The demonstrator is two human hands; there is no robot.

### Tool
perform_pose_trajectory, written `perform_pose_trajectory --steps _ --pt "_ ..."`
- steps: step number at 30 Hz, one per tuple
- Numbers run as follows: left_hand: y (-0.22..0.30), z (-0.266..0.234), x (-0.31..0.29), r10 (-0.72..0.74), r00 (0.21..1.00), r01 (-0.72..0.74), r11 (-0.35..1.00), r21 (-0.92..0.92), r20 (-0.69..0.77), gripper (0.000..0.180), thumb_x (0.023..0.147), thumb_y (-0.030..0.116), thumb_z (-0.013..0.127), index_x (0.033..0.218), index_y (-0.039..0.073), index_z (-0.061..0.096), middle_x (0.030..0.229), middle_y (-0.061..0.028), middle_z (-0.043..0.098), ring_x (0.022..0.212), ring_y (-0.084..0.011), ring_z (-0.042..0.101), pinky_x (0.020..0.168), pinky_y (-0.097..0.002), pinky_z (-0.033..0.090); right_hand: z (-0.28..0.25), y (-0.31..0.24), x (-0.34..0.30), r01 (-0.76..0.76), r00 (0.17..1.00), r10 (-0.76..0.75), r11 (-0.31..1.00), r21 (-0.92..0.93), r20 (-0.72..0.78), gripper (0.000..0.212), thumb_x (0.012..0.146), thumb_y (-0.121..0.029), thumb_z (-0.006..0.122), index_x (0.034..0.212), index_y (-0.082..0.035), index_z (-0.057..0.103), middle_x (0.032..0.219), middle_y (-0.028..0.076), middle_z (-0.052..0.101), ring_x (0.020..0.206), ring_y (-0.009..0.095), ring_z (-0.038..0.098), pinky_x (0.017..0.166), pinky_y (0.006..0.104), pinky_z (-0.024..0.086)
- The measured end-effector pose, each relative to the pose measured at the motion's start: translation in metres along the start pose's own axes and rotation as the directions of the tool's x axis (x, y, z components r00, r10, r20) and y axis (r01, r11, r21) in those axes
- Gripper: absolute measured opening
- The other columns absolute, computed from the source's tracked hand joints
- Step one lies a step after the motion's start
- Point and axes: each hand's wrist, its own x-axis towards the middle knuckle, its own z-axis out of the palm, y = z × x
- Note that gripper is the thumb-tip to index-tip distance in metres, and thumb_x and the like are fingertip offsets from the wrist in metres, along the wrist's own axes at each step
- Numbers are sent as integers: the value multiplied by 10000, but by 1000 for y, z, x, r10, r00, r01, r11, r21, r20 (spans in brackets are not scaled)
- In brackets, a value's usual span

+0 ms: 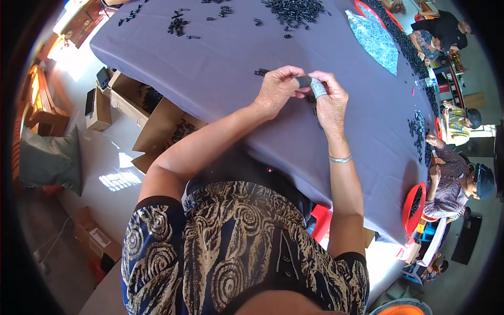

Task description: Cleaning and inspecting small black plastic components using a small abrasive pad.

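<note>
Both hands pinched on one small dark part above the bench (220, 79).

Left hand (275, 90) and right hand (329, 100) met fingertip to fingertip – small dark part (303, 81) caught between them, each grip narrow and closed on it, right forefinger wrapped in a grey finger cot (318, 87). Long axis of the part roughly left to right, bridging the two grips, neither hand clearly nearer. A few loose black pieces (261, 72) just beyond the left hand; bigger heap of black pieces (294, 11) well apart, at the far edge.
</note>
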Motion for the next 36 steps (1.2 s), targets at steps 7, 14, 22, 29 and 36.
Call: perform_pose_trajectory --steps 7,14,22,29,36 --pt "10 -6 -1 -146 984 143 989 34 106 103 836 45 634 936 35 612 895 -47 621 783 -127 636 672 -238 523 -11 -7 -2 149 985 -125 963 -224 117 164 803 98 564 911 -8 626 822 9 585 745 80 548 670 215 447" --pt "-4 -12 -6 -28 987 8 992 127 157 152 840 6 608 992 2 607 887 -52 623 766 -118 622 661 -248 528 -22 -15 10 22 982 40 945 -327 182 146 829 63 544 915 -20 628 825 11 626 781 79 577 703 216 454" --pt "-12 -7 -35 -60 981 14 970 242 182 256 847 -120 449 1030 -37 608 972 -50 555 789 -113 587 708 -238 530 -12 12 107 13 995 39 855 -518 88 142 807 -35 593 920 -72 670 755 43 666 711 87 607 648 240 468" --pt "-10 8 -47 -95 982 72 988 138 165 174 866 -82 500 972 -7 615 954 -26 542 826 -95 554 696 -241 503 0 65 163 196 966 -4 661 -724 259 131 761 -100 607 871 -98 678 827 106 676 761 249 654 684 337 508" --pt "-6 8 -55 -165 967 145 983 114 196 254 836 -154 446 986 -18 600 994 -39 527 860 -112 554 730 -247 503 14 81 164 110 975 109 512 -852 192 158 704 -152 660 854 -114 692 804 101 678 750 292 649 698 387 513"
